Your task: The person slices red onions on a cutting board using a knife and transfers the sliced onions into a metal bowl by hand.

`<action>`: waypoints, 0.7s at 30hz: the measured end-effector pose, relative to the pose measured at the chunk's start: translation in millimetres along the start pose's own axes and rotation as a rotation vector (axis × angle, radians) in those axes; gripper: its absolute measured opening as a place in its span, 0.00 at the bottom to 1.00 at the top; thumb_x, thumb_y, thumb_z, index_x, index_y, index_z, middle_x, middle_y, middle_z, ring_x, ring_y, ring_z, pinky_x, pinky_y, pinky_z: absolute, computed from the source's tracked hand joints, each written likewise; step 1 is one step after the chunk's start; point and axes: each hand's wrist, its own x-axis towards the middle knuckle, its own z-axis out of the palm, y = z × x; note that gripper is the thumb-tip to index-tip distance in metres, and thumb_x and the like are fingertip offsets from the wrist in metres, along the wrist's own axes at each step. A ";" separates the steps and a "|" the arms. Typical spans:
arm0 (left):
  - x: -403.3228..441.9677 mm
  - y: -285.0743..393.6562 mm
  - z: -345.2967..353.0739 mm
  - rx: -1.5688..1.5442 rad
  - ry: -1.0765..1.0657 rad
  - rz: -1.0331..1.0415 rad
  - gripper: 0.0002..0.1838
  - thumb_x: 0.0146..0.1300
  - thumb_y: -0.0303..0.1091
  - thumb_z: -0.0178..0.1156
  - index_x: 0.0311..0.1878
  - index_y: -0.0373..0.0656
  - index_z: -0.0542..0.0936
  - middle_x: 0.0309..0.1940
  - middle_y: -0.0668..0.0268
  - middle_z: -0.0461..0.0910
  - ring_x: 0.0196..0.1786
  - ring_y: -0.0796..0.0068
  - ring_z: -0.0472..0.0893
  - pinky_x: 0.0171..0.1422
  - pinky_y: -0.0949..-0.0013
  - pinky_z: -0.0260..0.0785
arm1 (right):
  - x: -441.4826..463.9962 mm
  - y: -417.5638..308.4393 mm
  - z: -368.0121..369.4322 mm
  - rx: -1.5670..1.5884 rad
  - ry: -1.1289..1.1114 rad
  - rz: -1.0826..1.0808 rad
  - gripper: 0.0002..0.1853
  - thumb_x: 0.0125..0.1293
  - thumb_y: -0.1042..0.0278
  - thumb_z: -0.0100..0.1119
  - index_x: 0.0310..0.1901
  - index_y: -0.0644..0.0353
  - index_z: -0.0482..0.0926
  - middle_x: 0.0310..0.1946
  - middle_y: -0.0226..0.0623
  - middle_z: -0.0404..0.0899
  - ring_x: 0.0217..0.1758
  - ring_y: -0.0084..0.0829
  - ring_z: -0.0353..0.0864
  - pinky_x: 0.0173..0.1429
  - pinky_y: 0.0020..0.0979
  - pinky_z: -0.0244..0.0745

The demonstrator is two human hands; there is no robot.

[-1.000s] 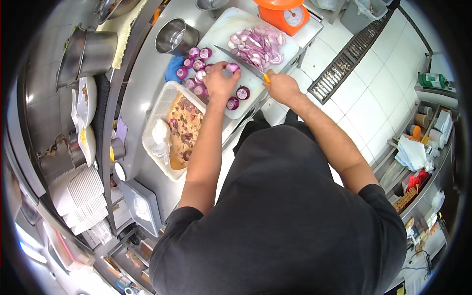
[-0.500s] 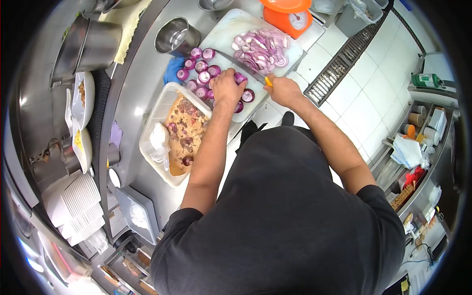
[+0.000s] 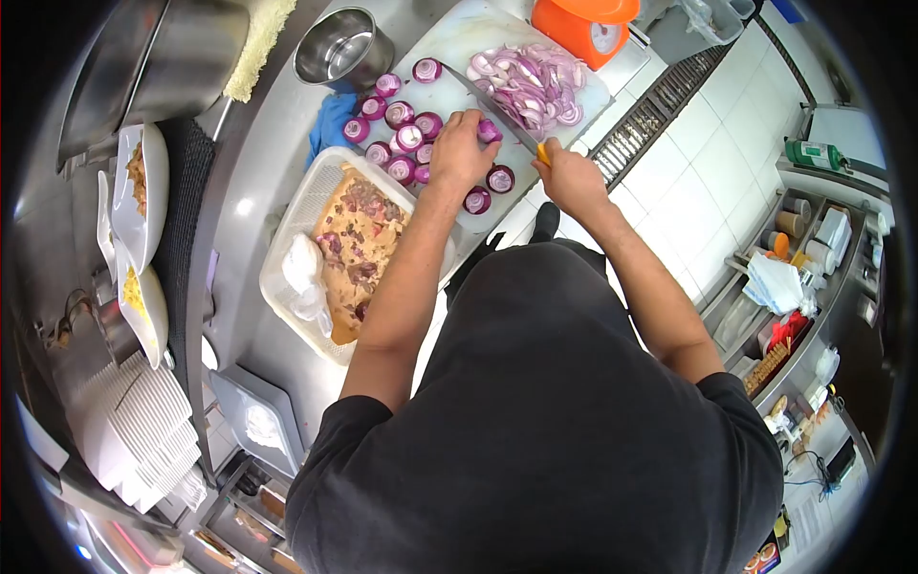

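My left hand [image 3: 461, 155] is closed on a peeled red onion [image 3: 489, 131], its fingers pressing it to the white cutting board [image 3: 457, 40]. In my right hand [image 3: 574, 184] is a knife [image 3: 497, 113] with a yellow handle, its blade lying diagonally just beyond that onion. Sliced red onion [image 3: 537, 88] is heaped on the far side of the blade. Several whole peeled onions [image 3: 408, 139] cluster left of my left hand, and two more onions [image 3: 477, 199] sit at the near edge of the board.
A white plastic basket [image 3: 277, 277] of onion skins and trimmings, with a crumpled plastic bag, stands left of the board. Behind it are a blue cloth-like item [image 3: 331, 124] and a steel pot [image 3: 344, 48]. An orange scale [image 3: 583, 29] stands at the board's far right.
The camera view has shifted slightly, so the board and basket appear moved. Both hands keep their hold, the left on the onion and the right on the knife.
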 end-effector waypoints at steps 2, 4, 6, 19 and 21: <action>7.2 -1.5 -9.9 -0.019 0.018 0.008 0.24 0.64 0.38 0.74 0.61 0.45 0.82 0.59 0.54 0.83 0.64 0.49 0.82 0.70 0.51 0.75 | -8.0 1.8 3.4 -0.008 -0.019 0.022 0.18 0.80 0.54 0.59 0.53 0.63 0.73 0.35 0.55 0.88 0.40 0.57 0.90 0.46 0.56 0.83; 34.7 -23.3 -14.7 0.093 0.169 0.153 0.23 0.66 0.38 0.71 0.63 0.47 0.81 0.61 0.55 0.82 0.65 0.49 0.82 0.72 0.49 0.73 | -12.5 6.8 9.8 0.020 -0.008 0.035 0.18 0.80 0.53 0.60 0.51 0.63 0.72 0.33 0.55 0.88 0.39 0.58 0.89 0.45 0.57 0.82; 67.8 -47.3 -18.6 0.236 0.318 0.263 0.22 0.69 0.39 0.68 0.64 0.49 0.81 0.62 0.55 0.82 0.66 0.50 0.81 0.74 0.48 0.71 | -13.1 8.0 11.3 0.025 -0.007 0.037 0.19 0.80 0.53 0.60 0.52 0.63 0.72 0.33 0.55 0.88 0.39 0.59 0.89 0.45 0.57 0.82; 69.4 -46.1 -52.4 0.605 0.181 0.107 0.23 0.69 0.46 0.65 0.63 0.47 0.83 0.68 0.53 0.78 0.76 0.53 0.72 0.83 0.41 0.53 | -2.4 -0.6 5.0 0.002 0.010 0.011 0.19 0.79 0.52 0.61 0.53 0.61 0.74 0.33 0.52 0.88 0.39 0.57 0.89 0.45 0.58 0.82; 41.4 -25.8 -46.5 0.346 0.070 0.108 0.24 0.66 0.45 0.70 0.62 0.46 0.83 0.63 0.54 0.81 0.68 0.52 0.79 0.77 0.44 0.64 | -2.1 -2.4 0.3 -0.025 -0.004 0.002 0.19 0.79 0.52 0.61 0.54 0.61 0.74 0.34 0.52 0.88 0.40 0.56 0.90 0.45 0.57 0.82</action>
